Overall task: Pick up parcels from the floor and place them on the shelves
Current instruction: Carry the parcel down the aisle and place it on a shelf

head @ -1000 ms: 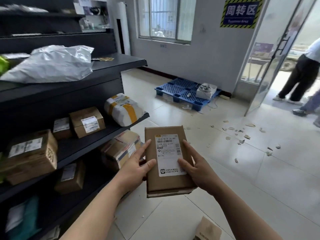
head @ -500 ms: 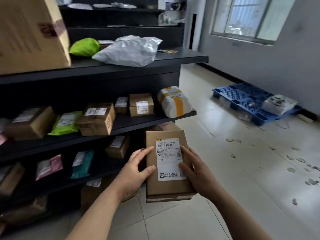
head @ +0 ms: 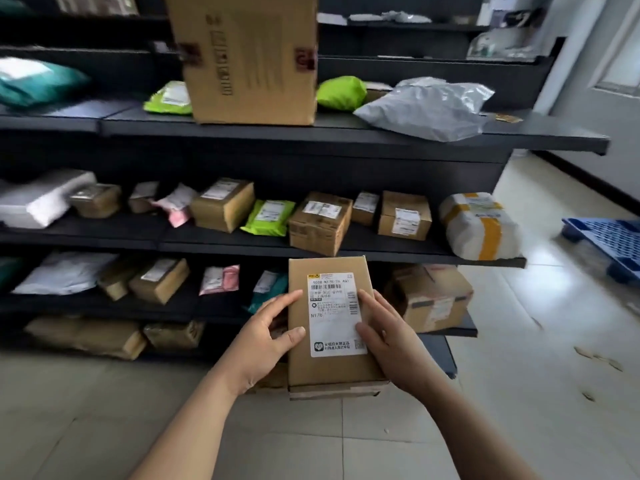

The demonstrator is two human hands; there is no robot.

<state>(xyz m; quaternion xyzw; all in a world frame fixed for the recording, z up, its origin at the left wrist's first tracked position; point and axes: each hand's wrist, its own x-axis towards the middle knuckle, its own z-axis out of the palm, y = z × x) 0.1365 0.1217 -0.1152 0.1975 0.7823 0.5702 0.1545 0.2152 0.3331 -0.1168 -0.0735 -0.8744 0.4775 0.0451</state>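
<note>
I hold a flat brown cardboard parcel [head: 332, 268] with a white shipping label facing up, in front of the black shelves [head: 346, 133]. My left hand [head: 266, 337] grips its left edge, thumb on the label. My right hand [head: 388, 337] grips its right edge, thumb on the label too. The parcel hovers at the height of the lower shelf boards, in front of them, above the tiled floor.
The shelves carry several boxes and bags: a tall carton [head: 249, 57] and a grey bag [head: 426, 109] on the upper board, a white bundle with yellow tape [head: 481, 226] at the middle board's right end. A blue pallet [head: 609, 244] lies on the floor, right.
My view has swung left, from the doorway and pallet to facing the shelves. The parcel stays held in both hands in the same grip.
</note>
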